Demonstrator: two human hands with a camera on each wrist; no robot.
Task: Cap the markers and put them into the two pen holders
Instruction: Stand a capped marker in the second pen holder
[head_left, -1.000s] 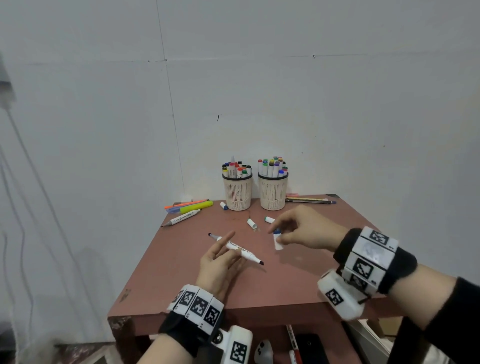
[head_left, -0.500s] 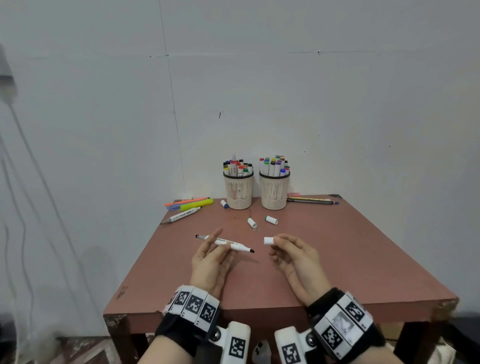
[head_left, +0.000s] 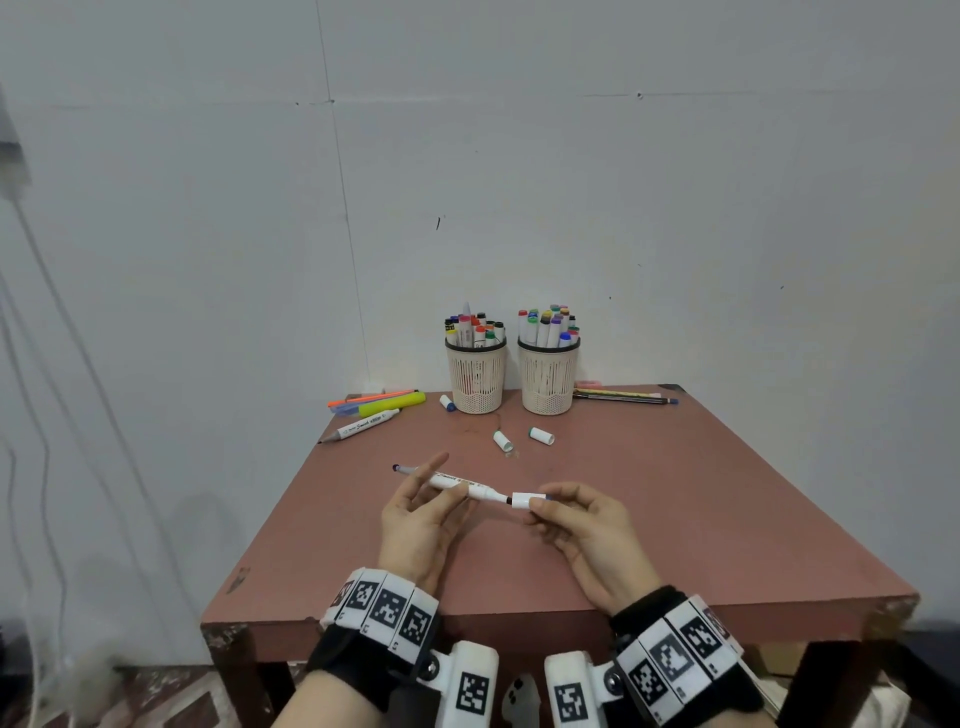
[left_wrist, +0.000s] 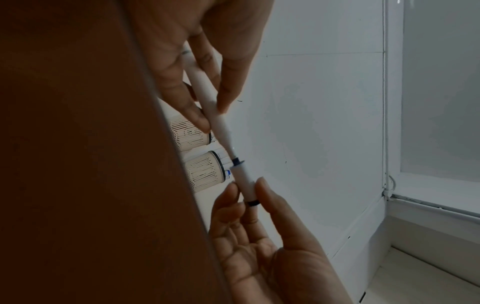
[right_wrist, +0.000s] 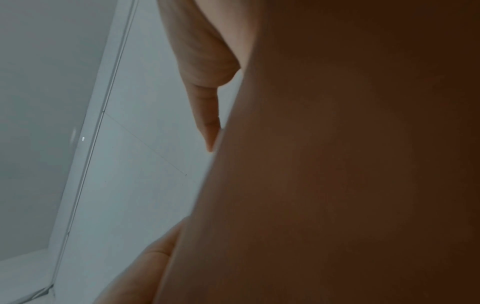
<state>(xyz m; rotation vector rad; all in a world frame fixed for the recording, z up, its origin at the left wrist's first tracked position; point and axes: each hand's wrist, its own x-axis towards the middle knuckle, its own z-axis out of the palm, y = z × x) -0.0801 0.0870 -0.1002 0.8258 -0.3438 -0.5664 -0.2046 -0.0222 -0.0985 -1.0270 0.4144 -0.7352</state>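
head view: left hand (head_left: 415, 519) grasping a white marker (head_left: 452, 482), right hand (head_left: 582, 525) now pinching its white cap (head_left: 525, 501) onto the tip, nearly capped.

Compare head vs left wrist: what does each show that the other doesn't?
Head only: the whole table, two loose caps lying on it, the highlighters at its far left, pencils at the far right, and the markers' coloured tops in both pen holders.

Left wrist only: a close look at the black nib section just at the cap's mouth, not yet fully in.

Both: the left hand holding the marker, the right hand pinching the cap, and the holders behind.
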